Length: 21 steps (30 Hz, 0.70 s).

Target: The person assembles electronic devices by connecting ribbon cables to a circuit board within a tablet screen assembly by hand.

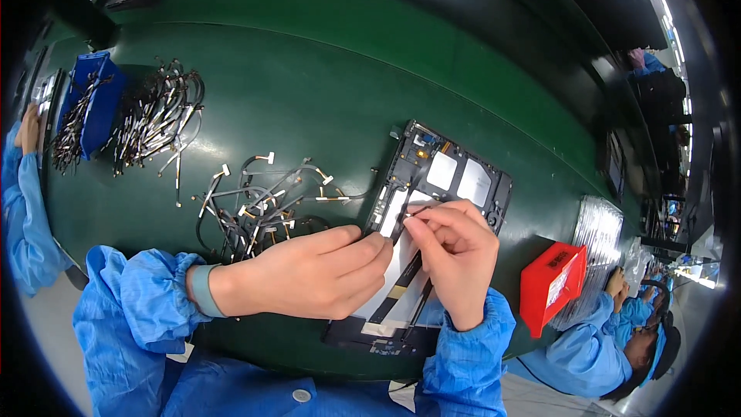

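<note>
An opened tablet-like device lies tilted on the bench, its black frame, silvery-white panels and dark ribbon strips exposed. Over its middle, my right hand pinches the end of a thin dark cable between thumb and forefinger. My left hand reaches across the device's left edge with fingers bent and pressed together. Whatever its fingertips hold is hidden behind them. Just left of the device spreads a loose tangle of dark cables with small white connectors, partly covered by my left hand.
A blue bin of cables stands at far left beside a heaped cable bundle. To the right are a red bin and stacked clear plastic trays. Co-workers in blue sleeves sit at both sides of the green bench.
</note>
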Motion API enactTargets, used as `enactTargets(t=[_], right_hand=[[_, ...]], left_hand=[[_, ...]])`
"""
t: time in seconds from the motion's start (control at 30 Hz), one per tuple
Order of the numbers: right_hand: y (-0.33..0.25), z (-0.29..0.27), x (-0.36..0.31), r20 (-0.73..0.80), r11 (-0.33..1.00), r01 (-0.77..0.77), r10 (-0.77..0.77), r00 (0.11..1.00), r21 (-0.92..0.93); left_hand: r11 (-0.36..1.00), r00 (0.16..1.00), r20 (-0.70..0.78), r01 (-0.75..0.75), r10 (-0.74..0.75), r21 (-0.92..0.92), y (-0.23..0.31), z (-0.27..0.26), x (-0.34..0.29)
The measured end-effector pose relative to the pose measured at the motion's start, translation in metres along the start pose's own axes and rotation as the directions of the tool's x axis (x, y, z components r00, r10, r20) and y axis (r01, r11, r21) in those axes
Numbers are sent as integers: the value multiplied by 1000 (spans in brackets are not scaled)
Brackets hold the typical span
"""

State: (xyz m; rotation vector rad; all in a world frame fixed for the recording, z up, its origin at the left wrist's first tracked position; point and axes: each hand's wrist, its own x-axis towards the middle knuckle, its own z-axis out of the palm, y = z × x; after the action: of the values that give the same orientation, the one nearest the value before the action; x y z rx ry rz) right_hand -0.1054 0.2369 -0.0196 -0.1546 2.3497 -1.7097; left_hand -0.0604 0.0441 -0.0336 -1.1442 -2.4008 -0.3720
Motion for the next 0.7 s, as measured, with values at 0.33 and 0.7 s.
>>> enactTargets(t=[0.33,0.7], right_hand=[[1,5,-2,-55,992,38,-45,997,-121],[1,5,-4,-60,978,55,-69,996,-202]], left_hand=[[998,999,23,42,-41,-42,0,3,2],[995,998,17,55,-54,-80,-1,4,2]])
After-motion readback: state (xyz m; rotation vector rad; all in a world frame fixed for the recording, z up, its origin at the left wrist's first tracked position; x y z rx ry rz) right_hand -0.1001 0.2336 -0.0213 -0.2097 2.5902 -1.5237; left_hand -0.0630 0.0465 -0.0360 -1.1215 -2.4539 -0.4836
